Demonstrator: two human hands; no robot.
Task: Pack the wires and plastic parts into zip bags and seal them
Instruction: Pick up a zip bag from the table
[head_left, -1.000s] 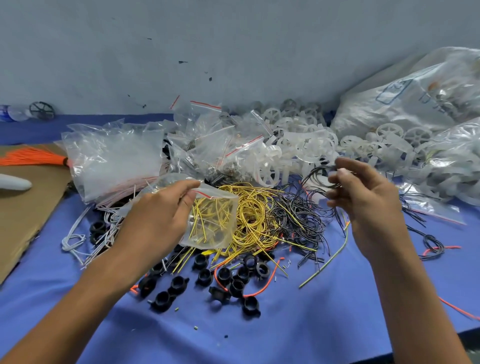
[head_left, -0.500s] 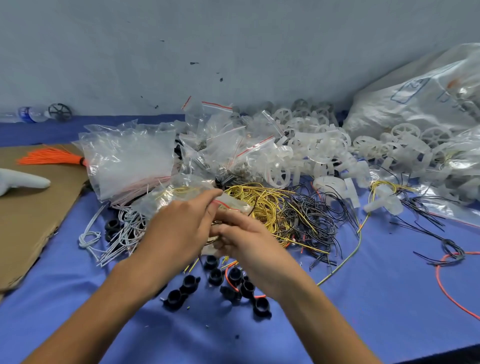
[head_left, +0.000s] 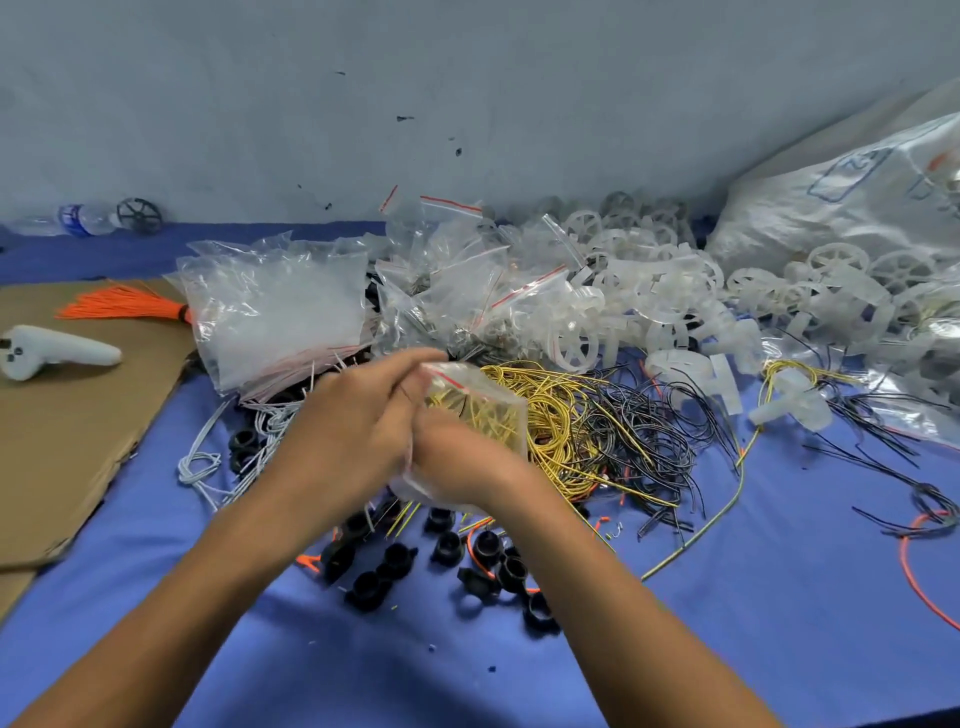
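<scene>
Near the middle of the bench (head_left: 727, 597), both hands meet on a small clear zip bag (head_left: 485, 410) holding short yellow wire pieces. The left hand (head_left: 358, 431) pinches the bag's red-striped top edge, its grip closed on the plastic. The right hand (head_left: 457, 462) has its grip curled round the bag's lower part. The bag is held over the loose yellow wires (head_left: 558, 441), which tangle into black wires (head_left: 654, 441) toward the right edge. Black plastic parts (head_left: 397, 564) lie scattered nearer the near edge. Empty bags (head_left: 280, 317) and translucent white wheels (head_left: 654, 296) sit along the far edge. Cardboard (head_left: 67, 431) covers the left edge.
</scene>
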